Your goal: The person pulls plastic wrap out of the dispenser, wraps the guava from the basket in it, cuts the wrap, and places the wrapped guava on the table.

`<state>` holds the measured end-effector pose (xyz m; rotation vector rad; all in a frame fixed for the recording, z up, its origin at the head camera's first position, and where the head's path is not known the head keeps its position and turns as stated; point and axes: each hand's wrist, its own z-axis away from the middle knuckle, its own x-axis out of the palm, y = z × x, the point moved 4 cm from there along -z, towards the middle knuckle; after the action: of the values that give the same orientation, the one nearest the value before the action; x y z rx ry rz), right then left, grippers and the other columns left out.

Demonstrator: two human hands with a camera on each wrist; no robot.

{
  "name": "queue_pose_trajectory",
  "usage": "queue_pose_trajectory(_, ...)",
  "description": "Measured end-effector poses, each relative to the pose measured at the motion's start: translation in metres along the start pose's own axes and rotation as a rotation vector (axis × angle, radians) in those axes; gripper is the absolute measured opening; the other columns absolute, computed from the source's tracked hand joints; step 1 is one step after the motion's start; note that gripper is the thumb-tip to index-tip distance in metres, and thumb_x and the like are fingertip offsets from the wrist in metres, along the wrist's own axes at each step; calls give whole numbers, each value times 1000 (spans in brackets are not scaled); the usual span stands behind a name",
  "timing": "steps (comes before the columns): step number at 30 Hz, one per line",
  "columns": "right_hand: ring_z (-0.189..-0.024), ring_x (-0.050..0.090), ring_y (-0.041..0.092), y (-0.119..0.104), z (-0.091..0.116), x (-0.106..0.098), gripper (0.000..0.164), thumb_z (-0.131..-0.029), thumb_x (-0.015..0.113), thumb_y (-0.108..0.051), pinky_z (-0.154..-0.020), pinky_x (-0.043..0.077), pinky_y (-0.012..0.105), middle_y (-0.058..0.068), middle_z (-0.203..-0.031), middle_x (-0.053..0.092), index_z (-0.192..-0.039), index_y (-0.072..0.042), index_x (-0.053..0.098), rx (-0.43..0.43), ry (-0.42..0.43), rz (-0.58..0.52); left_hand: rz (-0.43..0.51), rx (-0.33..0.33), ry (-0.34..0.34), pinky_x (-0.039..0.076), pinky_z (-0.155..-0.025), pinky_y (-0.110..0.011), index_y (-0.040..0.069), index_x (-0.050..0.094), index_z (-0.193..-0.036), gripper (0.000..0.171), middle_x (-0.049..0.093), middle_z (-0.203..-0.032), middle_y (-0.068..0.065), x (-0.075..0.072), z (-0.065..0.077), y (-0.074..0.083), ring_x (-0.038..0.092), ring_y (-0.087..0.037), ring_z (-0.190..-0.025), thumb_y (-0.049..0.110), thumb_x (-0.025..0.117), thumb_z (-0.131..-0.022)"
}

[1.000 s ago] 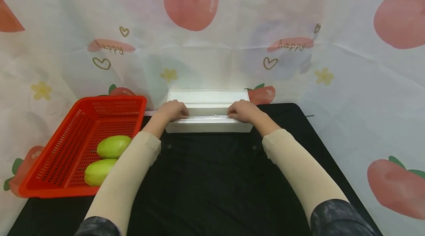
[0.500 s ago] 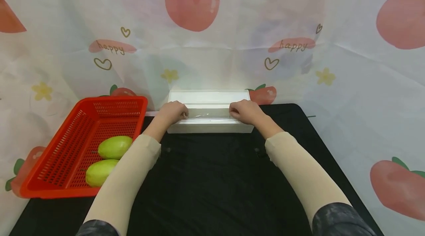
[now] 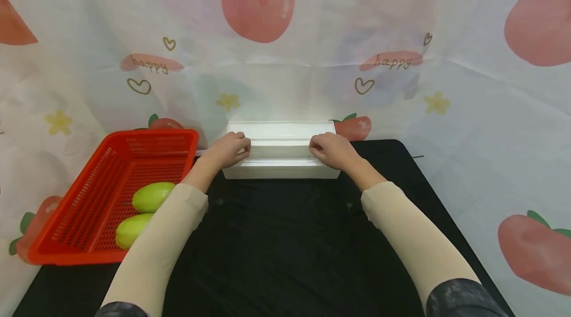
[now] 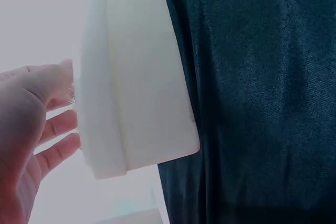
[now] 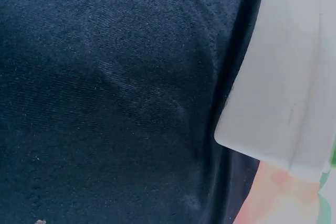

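Head view: a long, smooth white rectangular box (image 3: 282, 173) sits at the far side of the black cloth-covered worktop (image 3: 281, 242). The left hand (image 3: 226, 150), half open, and right hand (image 3: 333, 151), fingers curled, flank it, likely for even control; I cannot tell whether either grips anything.

The place around me looks like a small corner dressed for display, but whether it belongs to a home or to a studio, I cannot tell. Before me hangs a creased pale sheet (image 3: 276, 89) printed with red fruits (image 3: 258, 3) and the word "happy" (image 3: 151, 65), behind a table (image 3: 285, 247) covered in black cloth.
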<state>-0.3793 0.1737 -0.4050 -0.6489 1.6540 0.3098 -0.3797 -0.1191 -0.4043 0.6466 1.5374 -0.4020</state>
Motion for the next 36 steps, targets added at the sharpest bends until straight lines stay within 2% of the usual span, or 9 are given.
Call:
queue_pose_trajectory(5,-83,55,21,0,1,-2,13,-100,59,-24,-73,49,40,1,-89,64,-98,-14,67,4,18,-12,15,-4,1,51,-77,-39,9,61,-102,8,65,-88,-6,-1,2,0,58,-25,-82,15,62,-98)
queue_pose_trajectory(11,-86,52,23,-1,-1,-4,15,-100,57,-25,-75,46,41,1,-89,65,-97,-15,67,2,55,-4,91,-1,-16,52,-88,-43,4,65,-118,23,69,-102,-14,-6,7,-2,62,-31,-97,10,66,-96)
queue_pose_trajectory(17,-86,56,20,-2,1,-7,16,-103,54,-27,-77,49,40,2,-98,65,-104,-15,64,37,30,-27,106,85,18,52,-90,-44,0,72,-105,14,71,-100,-13,-11,14,-4,64,-30,-94,3,67,-92)
queue_pose_trajectory(20,-85,57,18,-2,4,-10,15,-104,54,-28,-76,50,40,2,-104,63,-108,-15,61,64,9,-50,122,72,35,52,-88,-43,2,69,-102,9,69,-96,-11,-12,17,-5,63,-27,-90,5,66,-94)
queue_pose_trajectory(26,-78,57,16,1,9,-16,17,-104,54,-32,-69,48,38,-1,-99,63,-107,-17,60,61,47,-43,141,8,134,49,-84,-40,6,59,-101,6,60,-95,-9,-18,21,-4,55,-26,-86,12,60,-99)
queue_pose_trajectory(31,-77,59,16,5,11,-20,15,-103,57,-30,-67,49,37,-1,-94,66,-106,-16,62,39,109,-54,81,17,249,50,-82,-38,7,59,-105,7,60,-96,-9,-23,23,1,56,-26,-86,11,60,-99)
queue_pose_trajectory(36,-80,59,16,5,15,-20,13,-102,59,-28,-69,50,37,0,-96,67,-106,-17,63,-9,130,-49,5,13,328,52,-80,-37,10,61,-108,11,60,-97,-8,-24,26,2,57,-27,-91,10,63,-98)
